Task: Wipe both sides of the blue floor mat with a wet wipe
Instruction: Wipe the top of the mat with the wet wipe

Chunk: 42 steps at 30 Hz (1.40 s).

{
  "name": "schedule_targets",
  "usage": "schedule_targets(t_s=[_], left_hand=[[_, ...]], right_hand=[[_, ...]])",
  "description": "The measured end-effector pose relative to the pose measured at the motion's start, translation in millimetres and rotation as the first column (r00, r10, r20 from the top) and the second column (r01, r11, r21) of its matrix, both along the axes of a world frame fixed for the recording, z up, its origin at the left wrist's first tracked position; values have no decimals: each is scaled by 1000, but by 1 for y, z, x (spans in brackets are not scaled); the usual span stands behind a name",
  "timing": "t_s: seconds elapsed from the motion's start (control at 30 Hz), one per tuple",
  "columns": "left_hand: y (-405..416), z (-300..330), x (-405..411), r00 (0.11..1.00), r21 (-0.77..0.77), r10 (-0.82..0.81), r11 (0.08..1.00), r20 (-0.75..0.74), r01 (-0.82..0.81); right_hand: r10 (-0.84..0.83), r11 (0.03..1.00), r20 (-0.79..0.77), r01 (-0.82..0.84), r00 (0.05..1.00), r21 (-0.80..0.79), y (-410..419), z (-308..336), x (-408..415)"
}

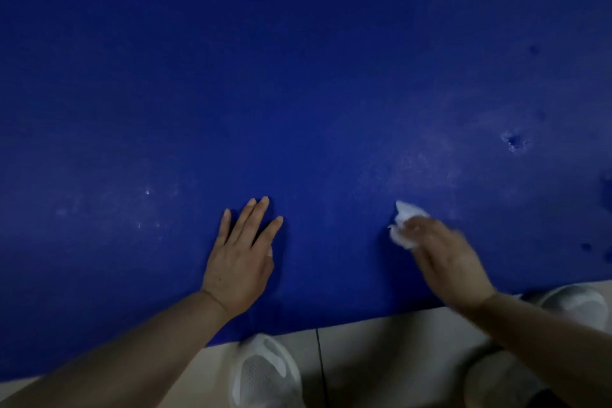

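The blue floor mat (pixel 298 93) lies flat on pale floor tiles and fills most of the view. My left hand (pixel 240 258) rests palm down on the mat near its front edge, fingers straight and spread. My right hand (pixel 447 258) is blurred and presses a crumpled white wet wipe (pixel 402 222) onto the mat; the wipe sticks out beyond the fingertips. Faint whitish smears show on the mat right of centre, with small dents further right.
Pale floor tiles (pixel 374 358) border the mat at the front and along the top edge. My white shoes (pixel 265 374) (pixel 576 305) stand on the tiles just below the mat's front edge.
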State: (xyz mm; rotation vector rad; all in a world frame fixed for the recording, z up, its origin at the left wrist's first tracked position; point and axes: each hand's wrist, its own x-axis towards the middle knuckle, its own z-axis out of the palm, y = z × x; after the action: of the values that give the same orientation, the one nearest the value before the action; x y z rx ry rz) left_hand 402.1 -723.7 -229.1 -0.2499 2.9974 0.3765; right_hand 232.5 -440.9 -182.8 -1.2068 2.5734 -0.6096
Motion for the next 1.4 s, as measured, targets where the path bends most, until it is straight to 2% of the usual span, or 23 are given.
schedule_targets(t_s=[0.13,0.27,0.37,0.47,0.53,0.6,0.7,0.77,0.8,0.83,0.9,0.97,1.0,1.03,1.1,1.17,1.3,1.4], left_hand=[[3,1,-12,997,-11,-72,997,-38,71],[7,-2,-25,994,8,-108,994,-33,108],[9,-3,-26,994,3,-107,994,-10,107],[10,0,-26,995,9,-97,995,8,97],[9,2,-28,995,9,-100,995,15,100],[8,5,-30,994,13,-109,994,11,109],[1,11,-39,990,-1,-141,990,-4,141],[-6,19,-53,984,-3,-177,984,27,177],[-11,24,-62,978,-2,-204,979,42,204],[-17,30,-74,970,-4,-239,971,54,239],[-28,43,-104,949,-23,-306,951,73,308],[-36,57,-141,941,-47,-331,941,75,335],[-39,62,-160,942,-52,-327,942,70,331],[-40,65,-179,951,-41,-305,951,55,307],[-40,69,-218,981,4,-190,982,41,190],[-38,70,-253,999,17,-23,1000,41,22],[-26,59,-315,989,63,144,987,37,-146],[-14,52,-367,977,76,212,974,14,-213]], right_hand=[[177,980,87,-184,980,74,1,-7,42],[129,992,129,-126,983,-33,-30,-11,60],[220,975,172,-218,960,-30,-45,-20,80],[278,957,315,-291,907,-9,-46,-26,78],[317,940,445,-341,838,-28,-48,-25,68],[303,939,533,-344,790,-25,-55,-16,55],[11,983,682,-134,731,128,-77,3,33],[-173,978,647,53,742,200,-98,10,14],[-262,962,656,138,708,236,-108,11,2],[-342,940,694,217,633,264,-118,13,-13],[-424,899,814,290,397,327,-136,18,-47],[-410,889,900,285,146,359,-148,31,-87],[-394,887,918,280,48,366,-152,38,-107],[-381,889,925,272,-9,369,-155,46,-125],[-330,905,943,271,-41,329,-159,60,-158],[-328,883,944,344,-35,319,-159,68,-184],[-278,740,952,604,-127,297,-141,65,-226],[-262,638,958,725,-114,260,-129,57,-254]])
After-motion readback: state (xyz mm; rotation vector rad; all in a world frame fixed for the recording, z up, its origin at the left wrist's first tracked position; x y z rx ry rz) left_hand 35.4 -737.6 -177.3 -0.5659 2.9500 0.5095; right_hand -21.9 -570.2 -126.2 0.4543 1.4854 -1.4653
